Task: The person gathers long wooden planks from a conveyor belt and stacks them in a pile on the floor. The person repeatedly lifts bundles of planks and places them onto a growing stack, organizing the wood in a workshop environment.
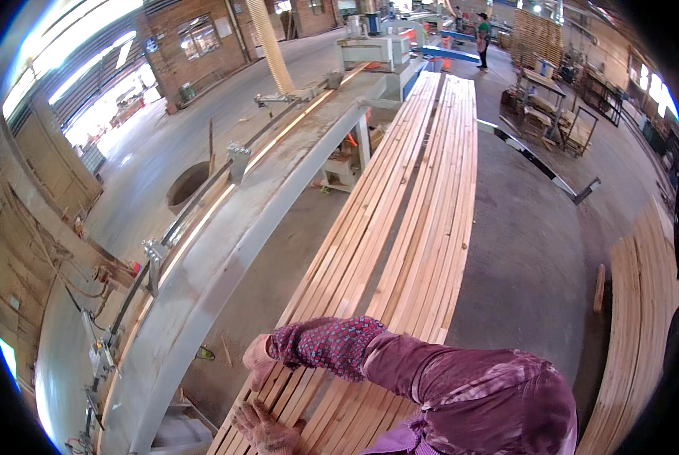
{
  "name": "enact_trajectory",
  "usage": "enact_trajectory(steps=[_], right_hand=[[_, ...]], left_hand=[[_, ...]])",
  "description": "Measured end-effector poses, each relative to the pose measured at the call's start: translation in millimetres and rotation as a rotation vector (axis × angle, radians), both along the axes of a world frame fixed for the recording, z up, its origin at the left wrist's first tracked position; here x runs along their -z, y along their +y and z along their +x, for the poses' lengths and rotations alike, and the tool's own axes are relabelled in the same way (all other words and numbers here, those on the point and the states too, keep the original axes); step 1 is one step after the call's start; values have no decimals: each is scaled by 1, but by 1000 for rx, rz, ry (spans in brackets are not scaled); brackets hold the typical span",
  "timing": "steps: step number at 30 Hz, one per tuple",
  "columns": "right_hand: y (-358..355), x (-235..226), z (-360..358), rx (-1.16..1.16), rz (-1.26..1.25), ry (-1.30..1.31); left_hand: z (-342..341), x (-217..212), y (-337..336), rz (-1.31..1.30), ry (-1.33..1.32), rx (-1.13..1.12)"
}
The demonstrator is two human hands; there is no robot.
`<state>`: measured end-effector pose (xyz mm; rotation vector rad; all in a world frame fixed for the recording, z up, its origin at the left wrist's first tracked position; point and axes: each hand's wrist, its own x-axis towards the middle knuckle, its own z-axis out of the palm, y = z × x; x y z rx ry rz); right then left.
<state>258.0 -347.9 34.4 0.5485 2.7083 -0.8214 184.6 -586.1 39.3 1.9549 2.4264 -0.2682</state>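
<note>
Long pale wooden strips point(423, 227) lie side by side in two bundles, with a narrow gap running between them lengthwise. My right arm, in a maroon sleeve with a patterned cuff, reaches across them to the left. At the near left edge my right hand point(260, 362), in a light work glove, is curled over the outermost strip; its fingertips are partly hidden. Just below it, my gloved left hand point(266, 431) rests on the strips with fingers spread.
Left of the strips runs a long grey machine bed point(203, 288) with a rail, clamps and a wooden strip along it. More boards point(635, 303) are stacked at the right. A round bin point(190, 186) stands beyond the bed. A person point(483, 42) stands far back.
</note>
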Motion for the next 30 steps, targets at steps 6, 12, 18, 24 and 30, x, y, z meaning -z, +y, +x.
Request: enact_trajectory(steps=[6, 12, 18, 24, 30], right_hand=[[-2, 9, -4, -20, 82, -18], [-4, 8, -16, -28, 71, -125], [-3, 17, -13, 48, 88, -126], [-15, -5, -14, -116, 207, -107], [7, 4, -18, -57, 123, 126]], left_hand=[[-7, 18, -5, 72, 21, 54], [-27, 44, -8, 86, 147, 60], [0, 8, 0, 90, -95, -75], [-6, 3, -3, 48, -69, -112], [-9, -5, 14, -116, -169, -148]])
